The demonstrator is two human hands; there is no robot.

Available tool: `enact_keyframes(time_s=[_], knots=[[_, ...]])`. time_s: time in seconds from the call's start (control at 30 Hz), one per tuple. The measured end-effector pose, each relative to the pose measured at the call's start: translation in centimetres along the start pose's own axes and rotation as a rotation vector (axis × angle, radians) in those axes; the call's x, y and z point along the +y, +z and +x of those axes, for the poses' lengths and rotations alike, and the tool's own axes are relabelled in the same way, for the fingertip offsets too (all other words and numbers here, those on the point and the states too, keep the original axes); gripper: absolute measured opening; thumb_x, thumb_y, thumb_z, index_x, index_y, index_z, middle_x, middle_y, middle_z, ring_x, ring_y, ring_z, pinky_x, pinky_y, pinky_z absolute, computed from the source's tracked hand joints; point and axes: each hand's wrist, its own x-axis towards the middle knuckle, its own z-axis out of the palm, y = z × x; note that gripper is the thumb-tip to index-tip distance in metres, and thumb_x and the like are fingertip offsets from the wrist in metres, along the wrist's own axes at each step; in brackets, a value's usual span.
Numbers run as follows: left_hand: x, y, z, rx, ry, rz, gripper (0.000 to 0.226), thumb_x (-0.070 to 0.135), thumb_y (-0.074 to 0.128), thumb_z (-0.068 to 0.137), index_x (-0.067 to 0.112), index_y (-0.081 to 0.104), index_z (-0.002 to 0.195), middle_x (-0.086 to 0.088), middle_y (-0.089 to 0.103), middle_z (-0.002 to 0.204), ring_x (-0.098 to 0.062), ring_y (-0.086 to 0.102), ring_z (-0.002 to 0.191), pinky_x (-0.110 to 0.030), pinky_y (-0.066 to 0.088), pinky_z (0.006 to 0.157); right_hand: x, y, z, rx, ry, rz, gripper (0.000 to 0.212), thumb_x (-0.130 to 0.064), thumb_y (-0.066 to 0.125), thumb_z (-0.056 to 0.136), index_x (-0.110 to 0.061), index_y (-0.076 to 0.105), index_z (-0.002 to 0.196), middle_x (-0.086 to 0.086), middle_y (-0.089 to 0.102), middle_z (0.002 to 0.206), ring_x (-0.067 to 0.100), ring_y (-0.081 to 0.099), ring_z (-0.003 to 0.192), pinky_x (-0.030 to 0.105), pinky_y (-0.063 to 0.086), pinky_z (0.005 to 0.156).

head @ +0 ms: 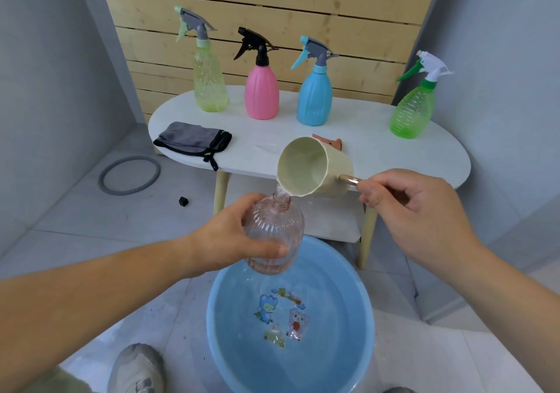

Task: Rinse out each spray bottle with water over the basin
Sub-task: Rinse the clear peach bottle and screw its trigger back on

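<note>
While the pink bottle [274,235] hangs above the blue basin [336,295] in the grip of the left hand [224,241], water [280,191] pours into its open neck from a tilted cream scoop [312,167]. The grip of the right hand [418,211] clasps the scoop's handle [348,178].

no text can be read; the round light-blue plastic basin [348,286] carries cartoon figures and blurred, illegible coloured lettering.

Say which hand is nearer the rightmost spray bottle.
Right. The right hand, holding the scoop, is directly in front of the rightmost spray bottle; the left hand grips the clear bottle farther left.
</note>
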Motion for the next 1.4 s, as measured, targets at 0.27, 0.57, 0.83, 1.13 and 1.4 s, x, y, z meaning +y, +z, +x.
enact_keyframes(time_s=[0.27,0.57,0.83,1.13,1.4], knots=[[-0.1,0.0,0.2,-0.011,0.003,-0.007,0.091,0.033,0.097,0.056,0.034,0.054,0.135,0.005,0.071,0.124,-0.011,0.071,0.114,-0.035,0.060,0.098,0.3,-0.3,0.1,0.021,-0.057,-0.017,0.020,-0.025,0.066,0.091,-0.035,0.066,0.074,-0.004,0.066,0.072,0.013,0.056,0.072,0.012,0.039,0.063],[-0.3,0.1,0.3,-0.005,0.011,-0.010,0.092,0.038,0.098,0.051,0.034,0.056,0.133,0.005,0.072,0.123,-0.011,0.070,0.115,-0.039,0.058,0.101,0.8,-0.5,0.2,0.034,-0.090,-0.026,0.015,-0.025,0.066,0.091,-0.024,0.071,0.077,0.000,0.063,0.070,0.018,0.053,0.069,0.021,0.040,0.061],[-0.4,0.2,0.4,-0.001,0.007,-0.010,0.094,0.037,0.098,0.052,0.033,0.055,0.135,0.005,0.072,0.124,-0.012,0.070,0.116,-0.040,0.058,0.102,0.9,-0.4,0.3,0.045,-0.135,-0.054,0.012,-0.023,0.067,0.091,-0.026,0.072,0.080,-0.001,0.063,0.073,0.020,0.055,0.073,0.020,0.040,0.062],[-0.4,0.3,0.5,0.007,0.013,0.003,0.092,0.035,0.098,0.053,0.033,0.056,0.134,0.006,0.073,0.122,-0.010,0.070,0.114,-0.039,0.059,0.100,1.0,-0.6,0.4,0.059,-0.199,-0.114,0.016,-0.023,0.067,0.092,-0.034,0.066,0.082,-0.008,0.066,0.078,0.012,0.060,0.080,0.011,0.040,0.070],[-0.4,0.4,0.5,0.003,0.016,0.001,0.086,0.024,0.097,0.060,0.030,0.056,0.136,0.004,0.072,0.123,-0.011,0.070,0.115,-0.038,0.059,0.100,1.1,-0.6,0.4,0.071,-0.255,-0.153,0.015,-0.033,0.061,0.091,-0.025,0.073,0.085,-0.007,0.065,0.080,0.009,0.061,0.081,0.020,0.044,0.069]])
